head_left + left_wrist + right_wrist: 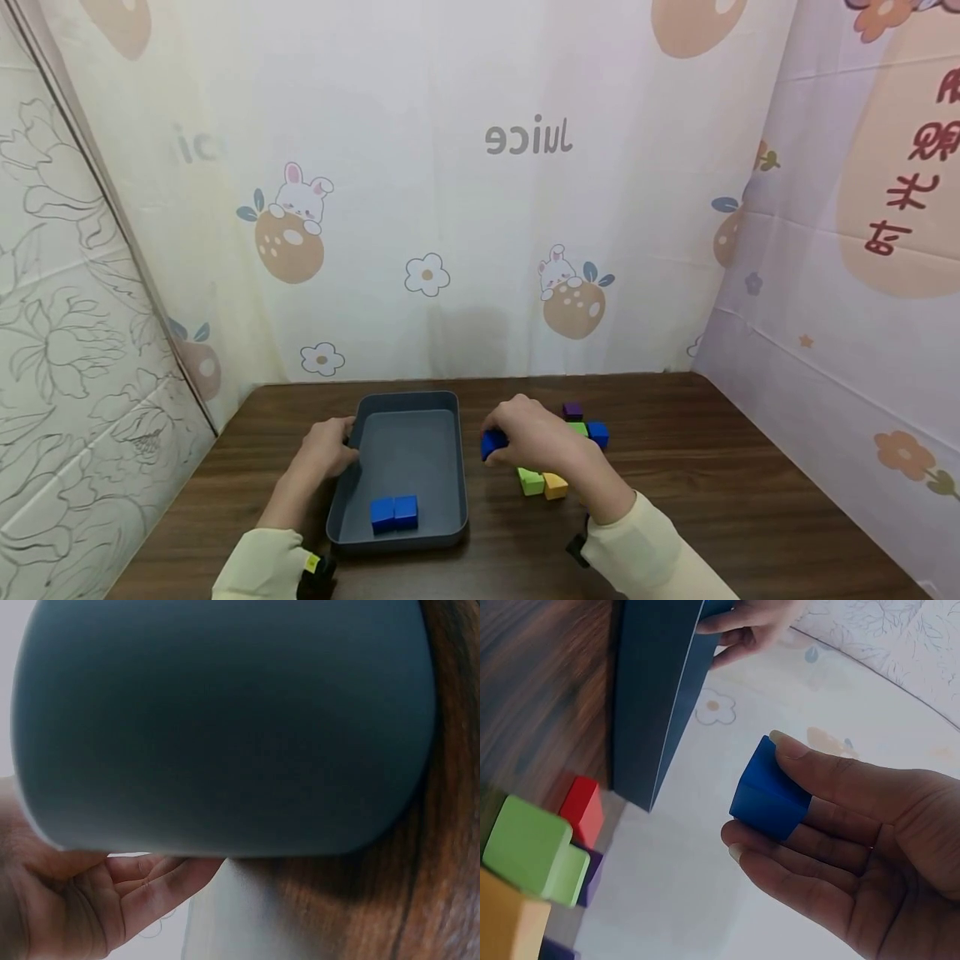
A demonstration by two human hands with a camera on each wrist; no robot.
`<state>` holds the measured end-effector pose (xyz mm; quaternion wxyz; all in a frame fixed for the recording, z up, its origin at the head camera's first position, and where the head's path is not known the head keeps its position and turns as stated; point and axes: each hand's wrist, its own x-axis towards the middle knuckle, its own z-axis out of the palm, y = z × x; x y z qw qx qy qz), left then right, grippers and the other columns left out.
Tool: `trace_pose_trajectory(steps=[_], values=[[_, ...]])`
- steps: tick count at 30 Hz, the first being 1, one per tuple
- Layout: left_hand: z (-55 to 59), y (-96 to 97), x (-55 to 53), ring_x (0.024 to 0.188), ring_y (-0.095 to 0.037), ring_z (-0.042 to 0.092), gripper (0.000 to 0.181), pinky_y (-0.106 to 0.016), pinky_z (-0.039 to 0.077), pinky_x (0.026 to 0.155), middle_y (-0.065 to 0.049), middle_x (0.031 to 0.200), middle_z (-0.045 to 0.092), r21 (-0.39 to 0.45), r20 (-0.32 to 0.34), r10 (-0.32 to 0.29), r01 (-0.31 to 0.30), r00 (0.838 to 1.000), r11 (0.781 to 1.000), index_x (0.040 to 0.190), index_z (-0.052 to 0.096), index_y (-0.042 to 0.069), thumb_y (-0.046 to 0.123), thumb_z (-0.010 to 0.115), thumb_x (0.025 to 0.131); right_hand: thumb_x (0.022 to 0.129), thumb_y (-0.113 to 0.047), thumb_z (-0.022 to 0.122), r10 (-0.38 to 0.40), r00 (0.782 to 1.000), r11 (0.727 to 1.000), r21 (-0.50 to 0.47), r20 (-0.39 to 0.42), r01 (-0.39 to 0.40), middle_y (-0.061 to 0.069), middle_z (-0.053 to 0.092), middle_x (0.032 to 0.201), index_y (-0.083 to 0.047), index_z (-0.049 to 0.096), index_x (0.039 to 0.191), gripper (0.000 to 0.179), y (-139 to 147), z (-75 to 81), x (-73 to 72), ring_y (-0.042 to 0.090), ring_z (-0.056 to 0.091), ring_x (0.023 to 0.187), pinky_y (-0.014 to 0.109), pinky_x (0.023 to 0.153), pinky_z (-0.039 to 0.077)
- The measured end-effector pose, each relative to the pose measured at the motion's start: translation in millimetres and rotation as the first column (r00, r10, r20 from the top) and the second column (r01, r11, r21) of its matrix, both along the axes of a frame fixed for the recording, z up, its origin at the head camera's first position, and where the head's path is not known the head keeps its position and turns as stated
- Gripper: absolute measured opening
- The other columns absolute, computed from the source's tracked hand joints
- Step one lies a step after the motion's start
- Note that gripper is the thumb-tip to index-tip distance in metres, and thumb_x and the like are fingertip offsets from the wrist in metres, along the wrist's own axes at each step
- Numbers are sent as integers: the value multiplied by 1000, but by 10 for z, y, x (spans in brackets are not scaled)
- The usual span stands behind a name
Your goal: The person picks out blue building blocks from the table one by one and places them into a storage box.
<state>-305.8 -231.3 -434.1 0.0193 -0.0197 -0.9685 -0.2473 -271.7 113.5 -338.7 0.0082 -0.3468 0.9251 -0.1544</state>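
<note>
My right hand [534,435] pinches a blue cube [769,791] between thumb and fingers, held up to the right of a dark grey tray [459,467]. With the thumb at its rim and the fingers along the outside, my left hand [324,450] grips the tray's left wall. Inside the tray, near its front end, two blue cubes [394,514] sit side by side. In the left wrist view the tray's end wall [225,735] fills most of the picture, and the left hand [82,907] shows below it.
Beyond and beneath the right hand lie more blocks: green [531,482], orange [555,486], blue [597,434] and purple [572,411]. A red block [583,810] shows in the right wrist view. Printed curtains [427,208] stand behind and beside the brown wooden table [712,500].
</note>
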Motion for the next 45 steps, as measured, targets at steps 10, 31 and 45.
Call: trace_pose_trajectory(steps=[10,31,45], values=[[9,-9,4,120,-51,63,61,-64,50,101,-31,125,68,-8,-8,-10,10,1000,1000,145,53,-14,3,74,90,87,-19,89,42,999,999,9,-7,-42,2,78,100,-5,82,111,28,-198,0,28,8,64,76,25,70,59],[12,-23,16,119,-51,63,63,-62,52,99,-30,123,69,-2,-20,-17,17,1000,1000,145,53,-14,3,74,89,88,-24,89,84,996,995,60,-19,-83,-5,74,93,-10,82,108,25,-523,-51,130,3,63,79,20,71,59],[11,-27,11,118,-50,64,63,-62,52,99,-30,122,70,7,-15,-13,13,1000,1000,146,53,-13,3,74,89,86,-24,90,110,994,992,67,12,-111,-11,69,84,-13,82,101,20,-729,-94,168,1,60,74,17,67,55]])
